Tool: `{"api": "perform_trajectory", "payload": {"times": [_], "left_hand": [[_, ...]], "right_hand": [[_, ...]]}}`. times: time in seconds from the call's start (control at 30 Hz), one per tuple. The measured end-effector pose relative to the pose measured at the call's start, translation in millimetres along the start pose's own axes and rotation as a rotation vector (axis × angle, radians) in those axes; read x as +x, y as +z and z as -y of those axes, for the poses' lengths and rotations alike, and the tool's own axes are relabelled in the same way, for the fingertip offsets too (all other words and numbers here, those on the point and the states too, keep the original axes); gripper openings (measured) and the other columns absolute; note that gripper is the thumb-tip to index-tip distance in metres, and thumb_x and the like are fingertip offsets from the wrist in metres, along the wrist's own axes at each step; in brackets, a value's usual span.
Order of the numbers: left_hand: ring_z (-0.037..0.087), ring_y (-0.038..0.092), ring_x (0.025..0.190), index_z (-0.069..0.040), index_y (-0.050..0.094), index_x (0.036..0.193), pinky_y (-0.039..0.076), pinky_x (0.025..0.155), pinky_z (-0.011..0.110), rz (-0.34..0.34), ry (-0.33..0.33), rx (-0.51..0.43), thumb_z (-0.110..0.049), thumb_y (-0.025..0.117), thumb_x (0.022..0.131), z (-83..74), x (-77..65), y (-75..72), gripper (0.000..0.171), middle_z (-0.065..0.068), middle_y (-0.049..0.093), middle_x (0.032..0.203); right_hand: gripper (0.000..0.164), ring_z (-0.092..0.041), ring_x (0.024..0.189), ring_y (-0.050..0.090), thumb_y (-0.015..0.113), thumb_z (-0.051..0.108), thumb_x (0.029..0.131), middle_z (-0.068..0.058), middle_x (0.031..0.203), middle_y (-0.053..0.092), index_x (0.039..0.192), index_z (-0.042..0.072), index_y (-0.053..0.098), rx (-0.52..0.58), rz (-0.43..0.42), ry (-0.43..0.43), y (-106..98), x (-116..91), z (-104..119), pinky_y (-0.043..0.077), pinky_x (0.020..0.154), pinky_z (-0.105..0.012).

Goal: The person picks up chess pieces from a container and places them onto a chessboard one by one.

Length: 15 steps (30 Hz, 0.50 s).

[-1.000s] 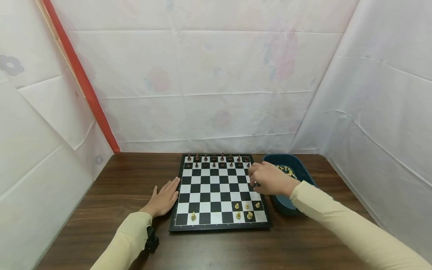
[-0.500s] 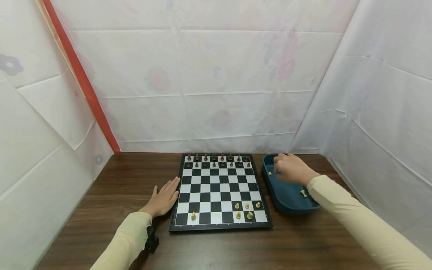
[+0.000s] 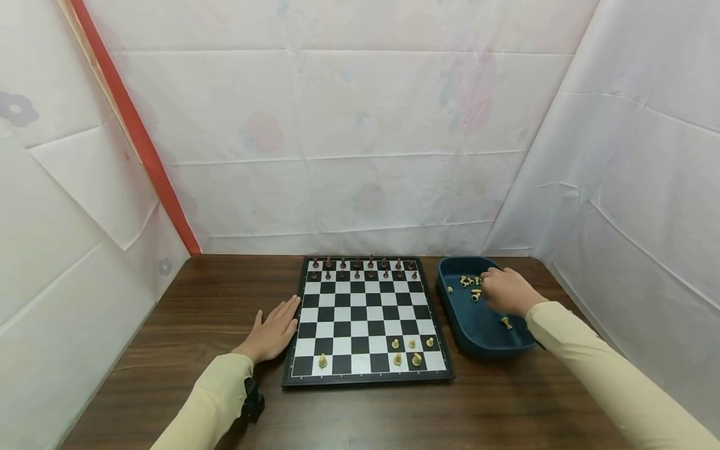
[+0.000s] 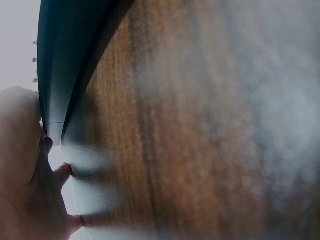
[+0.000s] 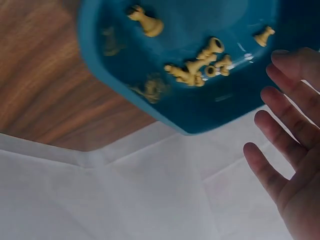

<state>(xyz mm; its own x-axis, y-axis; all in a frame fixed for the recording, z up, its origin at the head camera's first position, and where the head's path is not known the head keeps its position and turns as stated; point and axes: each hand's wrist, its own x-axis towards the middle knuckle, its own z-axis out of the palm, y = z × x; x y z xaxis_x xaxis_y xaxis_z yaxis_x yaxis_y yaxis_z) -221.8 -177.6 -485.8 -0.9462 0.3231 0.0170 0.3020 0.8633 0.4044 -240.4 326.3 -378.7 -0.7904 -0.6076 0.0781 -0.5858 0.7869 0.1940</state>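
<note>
My right hand (image 3: 506,291) is above the blue tray (image 3: 478,345) on the right. In the right wrist view its fingers (image 5: 280,135) are spread and slightly bent, holding nothing. Several cream chess pieces (image 5: 192,72) lie heaped in the tray, with single ones apart, such as a chess piece (image 3: 506,322) near its front. My left hand (image 3: 270,331) lies flat, fingertips at the left edge of the chessboard (image 3: 365,379). Brown pieces (image 3: 357,275) fill the board's two far rows. Cream pieces stand on its near side: a lone piece (image 3: 322,360) at left and a group of pieces (image 3: 397,359) at right.
The board and tray stand side by side on a brown wooden table (image 3: 225,281). White sheets (image 3: 349,125) hang behind and on both sides, and a red strip (image 3: 135,125) runs down the left corner. A black wrist device (image 3: 253,400) sits at the left sleeve.
My right hand has moved from the board's right edge to over the tray, then slightly right and down, uncovering the heaped pieces. The left hand stays in place; the board's pieces look the same.
</note>
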Motion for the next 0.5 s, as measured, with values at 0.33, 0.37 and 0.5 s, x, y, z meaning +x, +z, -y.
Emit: {"api": "perform_trajectory", "payload": {"times": [0.33,0.37,0.5], "left_hand": [[0.039,0.019,0.141,-0.006,0.02,0.153,0.001,0.103,0.071,0.003,-0.005,0.008,-0.026,0.032,0.104,-0.2,0.2,0.3,0.054,0.014,0.019,0.157],[0.039,0.019,0.141,-0.006,0.02,0.153,0.001,0.103,0.071,0.003,-0.005,0.007,-0.026,0.032,0.104,-0.1,0.2,0.5,0.054,0.014,0.019,0.157],[0.039,0.019,0.141,-0.006,0.02,0.152,0.001,0.102,0.071,0.001,-0.003,0.007,-0.025,0.032,0.104,0.0,-0.2,0.8,0.054,0.014,0.019,0.156]], "right_hand": [[0.016,-0.017,0.068,0.049,0.076,0.004,0.069,0.004,0.074,0.055,0.064,0.015,0.065,0.007,0.089,0.043,15.6,-13.7,-6.9,0.039,0.055,-0.035],[0.016,-0.018,0.069,0.05,0.077,0.005,0.069,0.001,0.076,0.058,0.064,0.015,0.065,-0.004,0.094,0.04,17.9,-15.0,-7.4,0.04,0.056,-0.037],[0.02,-0.022,0.074,0.054,0.08,0.008,0.068,-0.009,0.09,0.067,0.06,0.016,0.063,-0.049,0.095,0.023,25.7,-20.4,-8.8,0.044,0.06,-0.043]]}}
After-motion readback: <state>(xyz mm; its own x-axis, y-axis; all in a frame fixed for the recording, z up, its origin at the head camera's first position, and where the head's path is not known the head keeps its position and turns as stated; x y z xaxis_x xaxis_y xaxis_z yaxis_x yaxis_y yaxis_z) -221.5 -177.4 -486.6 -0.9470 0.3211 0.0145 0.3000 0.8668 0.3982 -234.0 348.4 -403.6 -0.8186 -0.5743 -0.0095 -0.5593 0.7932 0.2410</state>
